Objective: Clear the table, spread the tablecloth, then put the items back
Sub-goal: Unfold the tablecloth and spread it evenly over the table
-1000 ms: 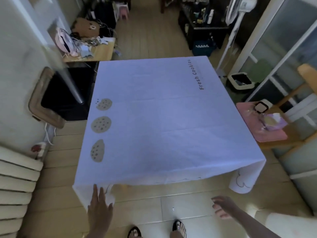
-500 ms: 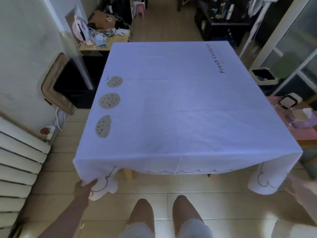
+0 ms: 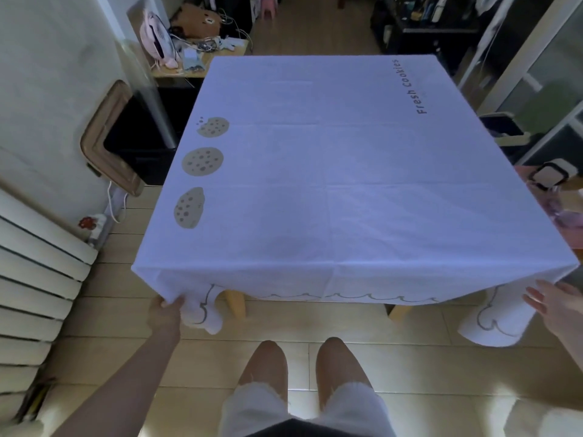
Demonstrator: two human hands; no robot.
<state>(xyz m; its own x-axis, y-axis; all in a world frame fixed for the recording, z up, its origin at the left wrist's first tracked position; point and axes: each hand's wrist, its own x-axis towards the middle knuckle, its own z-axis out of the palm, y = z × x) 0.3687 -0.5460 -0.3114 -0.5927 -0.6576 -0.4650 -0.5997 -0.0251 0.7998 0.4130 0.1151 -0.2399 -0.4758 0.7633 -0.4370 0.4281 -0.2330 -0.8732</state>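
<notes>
A white tablecloth (image 3: 331, 184) with three cookie prints and the words "Fresh cookies" lies spread flat over the square table, its edges hanging down on the near side. My left hand (image 3: 165, 313) grips the hanging near-left corner of the cloth. My right hand (image 3: 555, 305) is at the near-right corner with straight fingers reaching toward the hanging flap, and I cannot tell whether it touches the cloth. Two wooden table legs (image 3: 236, 305) show below the near hem. Nothing stands on the cloth.
A pink stool (image 3: 568, 216) at the right holds a lidded container (image 3: 550, 176) and other items. A cluttered side table (image 3: 202, 55) stands at the back left, a radiator (image 3: 34, 294) on the left wall. My knees are close to the near edge.
The view has come closer to the table. My left hand has taken hold of the near-left corner. My right hand has risen to the near-right corner.
</notes>
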